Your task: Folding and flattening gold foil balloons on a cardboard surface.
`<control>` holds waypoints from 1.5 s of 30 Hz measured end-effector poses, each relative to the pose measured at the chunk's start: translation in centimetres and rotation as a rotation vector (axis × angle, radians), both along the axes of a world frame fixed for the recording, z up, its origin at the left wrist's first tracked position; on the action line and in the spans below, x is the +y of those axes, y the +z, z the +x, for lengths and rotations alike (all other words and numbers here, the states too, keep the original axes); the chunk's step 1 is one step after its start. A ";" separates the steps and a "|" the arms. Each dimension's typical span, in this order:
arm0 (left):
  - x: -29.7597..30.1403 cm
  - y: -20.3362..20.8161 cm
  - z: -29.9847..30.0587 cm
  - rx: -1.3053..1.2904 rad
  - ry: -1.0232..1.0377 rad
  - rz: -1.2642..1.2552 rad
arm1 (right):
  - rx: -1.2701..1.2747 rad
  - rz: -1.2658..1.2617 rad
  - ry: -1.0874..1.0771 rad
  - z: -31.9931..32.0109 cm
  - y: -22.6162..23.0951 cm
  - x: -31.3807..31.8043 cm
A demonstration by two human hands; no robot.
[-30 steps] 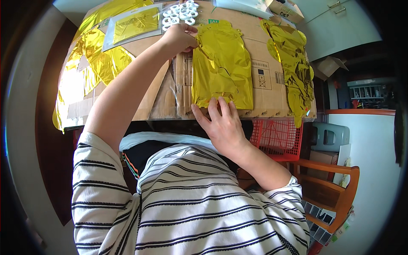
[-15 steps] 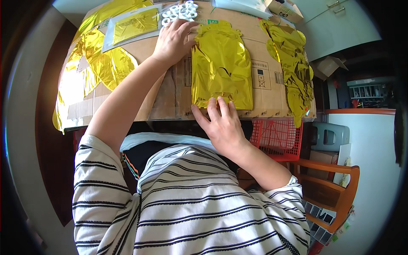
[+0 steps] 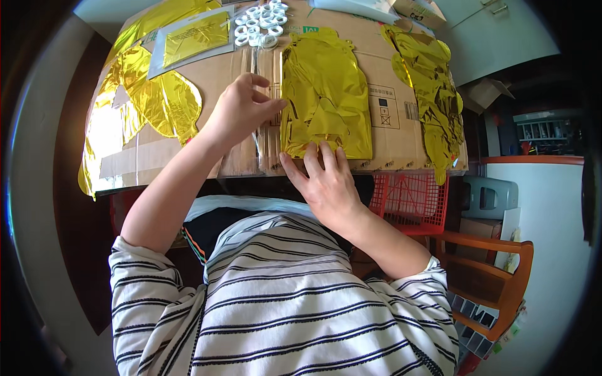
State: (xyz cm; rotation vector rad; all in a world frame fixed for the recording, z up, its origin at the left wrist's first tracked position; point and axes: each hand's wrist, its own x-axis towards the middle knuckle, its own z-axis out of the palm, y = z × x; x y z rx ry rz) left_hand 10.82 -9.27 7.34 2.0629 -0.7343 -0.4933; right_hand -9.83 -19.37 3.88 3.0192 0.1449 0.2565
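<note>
A gold foil balloon (image 3: 329,88), flat and folded into a long rectangle, lies in front of me on the cardboard. My right hand (image 3: 329,182) rests with spread fingertips on its near edge, pressing it down. Beside its left edge is my left hand (image 3: 241,109), fingers loosely bent and thumb apart from them. That thumb's tip reaches the foil's left edge, and I see nothing held in the hand. Some creases and a small raised flap show near the balloon's lower end.
More flat gold foil balloons lie at the left (image 3: 163,103) and at the right (image 3: 433,94). A clear packet (image 3: 194,39) holding gold foil is at the back left, near several white ribbon rolls (image 3: 260,25). A red plastic basket (image 3: 411,200) and wooden chair (image 3: 483,276) stand below right.
My left hand has come down from the balloon's far left corner to the middle of its left edge. My right hand stays on the near edge.
</note>
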 end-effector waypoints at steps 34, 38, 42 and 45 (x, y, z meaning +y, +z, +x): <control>-3.8 -1.3 3.5 0.493 -0.184 0.021 | 0.004 0.032 0.010 0.1 0.3 0.2; -3.5 -0.7 3.4 0.537 -0.173 0.034 | 0.019 0.037 0.000 0.1 0.5 0.3; -3.7 -0.5 3.1 0.545 -0.146 0.031 | 0.025 0.047 -0.018 0.0 0.5 0.4; -4.1 -1.0 3.8 0.478 -0.180 0.108 | 0.027 0.044 -0.017 0.0 0.5 0.4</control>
